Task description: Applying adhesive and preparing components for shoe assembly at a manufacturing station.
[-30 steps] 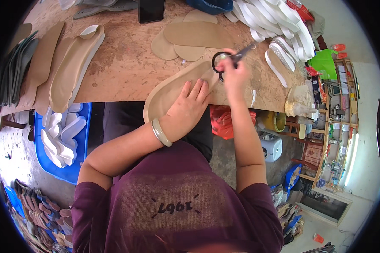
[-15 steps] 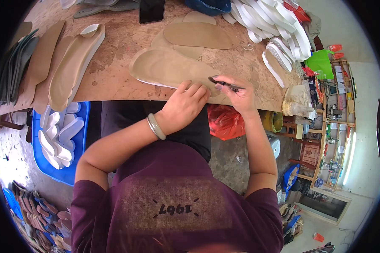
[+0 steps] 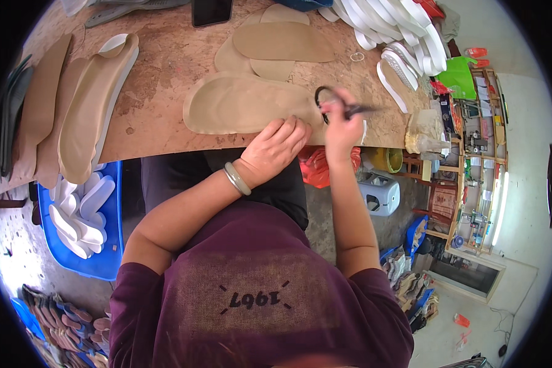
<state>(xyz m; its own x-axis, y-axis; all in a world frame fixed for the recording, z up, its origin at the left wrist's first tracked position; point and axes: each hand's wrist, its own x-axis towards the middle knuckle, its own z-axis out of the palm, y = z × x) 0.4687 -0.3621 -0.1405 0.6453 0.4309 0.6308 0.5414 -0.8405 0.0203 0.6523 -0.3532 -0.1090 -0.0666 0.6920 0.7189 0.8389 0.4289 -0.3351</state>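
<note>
A tan shoe insole point(image 3: 239, 101) with a raised rim lies lengthwise near the table's front edge. Bent over its near right edge, the fingers of my left hand point(image 3: 276, 147) are closed on it; the thumb is hidden. My right hand point(image 3: 343, 129) is raised just off the insole's right end, blurred by motion. It is closed round black scissors point(image 3: 322, 95), whose loop handle shows on the left while the other dark end smears to the right. Behind the insole are several flat tan sole-shaped pieces point(image 3: 282, 43), overlapping.
Another tan insole on a white sole point(image 3: 98, 104) lies at left, beside dark flat pieces point(image 3: 18, 116). A phone point(image 3: 211, 12) lies at the back; stacked white soles point(image 3: 392, 30) stand back right. Below the table are a blue bin point(image 3: 113, 251) of white pieces and a red bag point(image 3: 316, 168).
My right hand has lifted off the insole and moved up, and the scissors have swung round in it. My left hand stays at the near edge. The whole view has shifted slightly.
</note>
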